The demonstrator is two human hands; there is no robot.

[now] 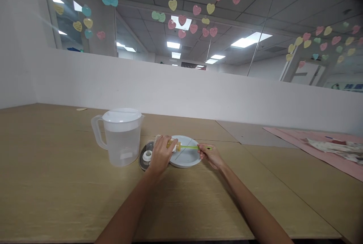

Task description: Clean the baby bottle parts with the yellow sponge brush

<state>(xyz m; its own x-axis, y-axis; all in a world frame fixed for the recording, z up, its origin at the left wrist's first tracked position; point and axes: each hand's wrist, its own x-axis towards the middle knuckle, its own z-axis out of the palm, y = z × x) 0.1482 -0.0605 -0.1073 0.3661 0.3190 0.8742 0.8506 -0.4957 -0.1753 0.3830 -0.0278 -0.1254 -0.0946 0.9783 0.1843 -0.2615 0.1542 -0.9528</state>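
My left hand [162, 155] is wrapped round a small bottle with a yellowish neck [178, 146], lying on its side above a white round dish [184, 166]. The bottle's mouth points right. Between thumb and fingers, my right hand [210, 155] pinches a thin yellow-green stick-like tool [190, 146]. Its left end is at the bottle mouth; whether a brush head sits inside is hidden. Left of the dish, partly behind my left hand, is a dark grey tray [142, 162] with a white ring-shaped cap [147, 156] and a transparent piece on it.
A lidded translucent pitcher [121, 142] of what looks like water stands left of the tray. A small pale flat piece [81, 109] lies near the wall. At the far right, a pink cloth [306, 147] carries a crumpled patterned fabric [337, 148]. A low white wall [181, 89] bounds the table's back.
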